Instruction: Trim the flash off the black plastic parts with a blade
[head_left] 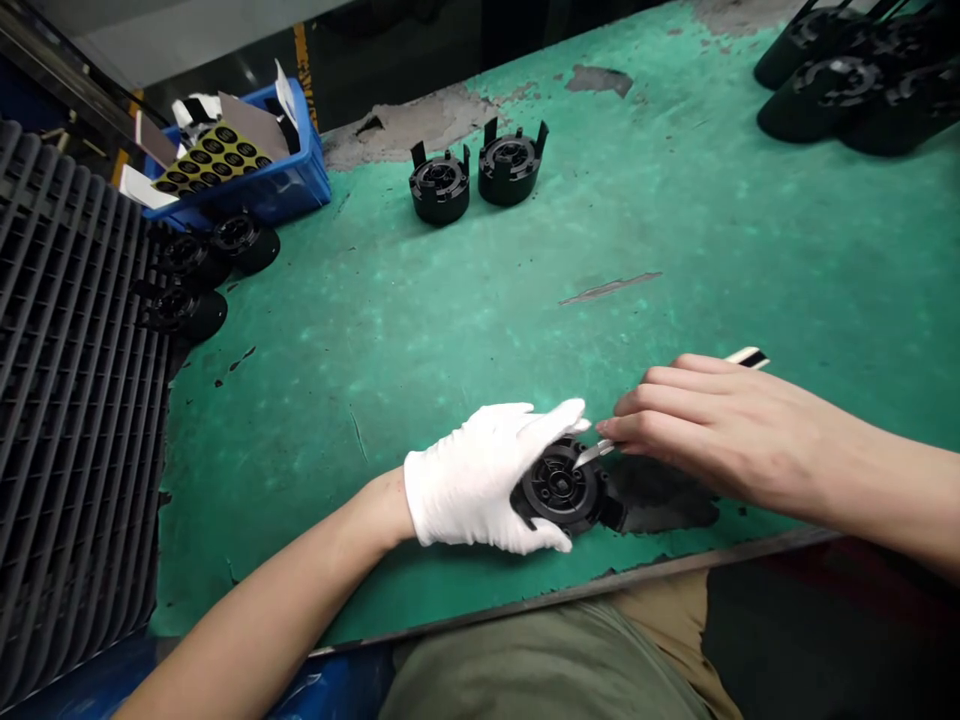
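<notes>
My left hand (480,480), in a white glove, wraps round a round black plastic part (562,482) near the table's front edge. The part's ribbed inner face is turned up, and a tab sticks out at its lower right. Bare, my right hand (697,425) grips a utility knife (747,357) with a pale handle and a dark end. Its metal blade points left and reaches the part's upper right rim. The fingers hide most of the knife's handle.
Two similar black parts (441,185) stand farther back on the green table (450,320). Several more sit at the left edge beside a blue bin (247,195) holding a sticker sheet (214,160). Black cylinders (817,98) stand back right. A dark plastic grid (71,420) borders the left side.
</notes>
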